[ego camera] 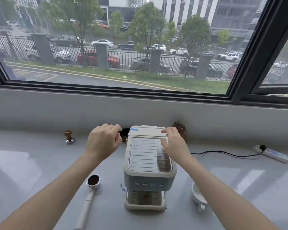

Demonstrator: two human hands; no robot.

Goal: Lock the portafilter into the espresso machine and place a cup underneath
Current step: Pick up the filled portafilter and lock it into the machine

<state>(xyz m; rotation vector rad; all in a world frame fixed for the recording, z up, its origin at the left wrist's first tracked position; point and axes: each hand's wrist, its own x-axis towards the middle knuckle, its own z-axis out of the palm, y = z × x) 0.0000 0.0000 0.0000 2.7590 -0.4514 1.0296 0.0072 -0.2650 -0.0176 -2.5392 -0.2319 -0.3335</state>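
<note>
The grey espresso machine (149, 165) stands in the middle of the counter, its drip tray (145, 203) facing me. A portafilter (93, 180) filled with dark coffee grounds lies on the counter left of the machine, its long handle pointing toward me. A white cup (197, 195) sits right of the machine, partly hidden by my right forearm. My left hand (103, 143) hovers left of the machine's back corner, fingers curled, holding nothing that I can see. My right hand (173, 143) hangs over the machine's top rear, fingers spread and empty.
A wooden-handled tamper (69, 136) stands at the back left. A dark container (125, 134) sits behind the machine's left corner, a brownish clump (180, 128) behind its right. A black cable (223, 152) runs to a power strip (271, 154) at the right. The window sill wall rises behind.
</note>
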